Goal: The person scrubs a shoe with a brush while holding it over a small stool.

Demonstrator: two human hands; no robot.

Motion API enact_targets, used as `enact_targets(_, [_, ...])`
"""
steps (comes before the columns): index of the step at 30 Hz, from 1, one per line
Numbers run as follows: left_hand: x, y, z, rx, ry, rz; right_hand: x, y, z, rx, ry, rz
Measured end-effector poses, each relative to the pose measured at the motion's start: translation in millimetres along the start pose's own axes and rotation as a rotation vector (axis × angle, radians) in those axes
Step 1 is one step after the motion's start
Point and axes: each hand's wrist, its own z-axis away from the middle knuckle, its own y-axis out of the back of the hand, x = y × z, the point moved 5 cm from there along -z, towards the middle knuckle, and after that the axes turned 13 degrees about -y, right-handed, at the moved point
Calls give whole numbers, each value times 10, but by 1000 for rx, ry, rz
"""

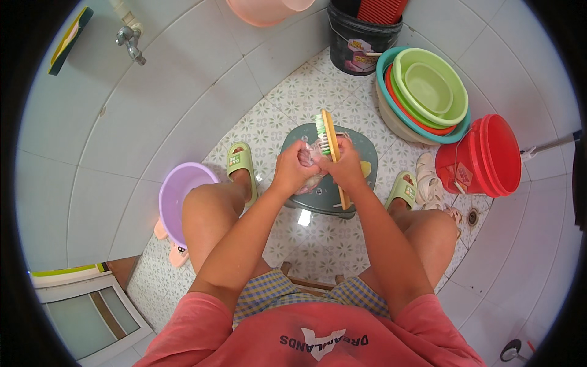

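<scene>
Here the left hand is holding a pale, wet bundle over the middle of the grey-green stool, its fingers clamping on the soft, soapy-looking stuff — exactly what it is, the view isn't showing clearly. The right hand is meeting it just beside, fingers wrapping around the yellow-backed brush, which is standing lengthwise with its white and green bristles facing left, toward the bundle. A yellow piece is lying on the stool just right of the right hand. Two green slippers are flanking the stool, one on each foot. Over on the left, a purple basin is sitting beside the knee; on the right, a red bucket is standing near some white sandals — and beyond the stool, a stack of nested basins is leaning by the wall, with a black bucket standing close by.
</scene>
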Motion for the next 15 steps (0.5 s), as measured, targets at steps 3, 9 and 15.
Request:
enact_targets(3, [5, 22, -2, 15, -76, -95, -64, -69, 63, 40, 57, 0])
enact_targets(9, [123, -52, -35, -31, -99, -146, 165, -17, -65, 15, -81, -13])
enact_targets(15, [187, -48, -89, -33, -169, -231, 78, -19, 18, 108, 40, -3])
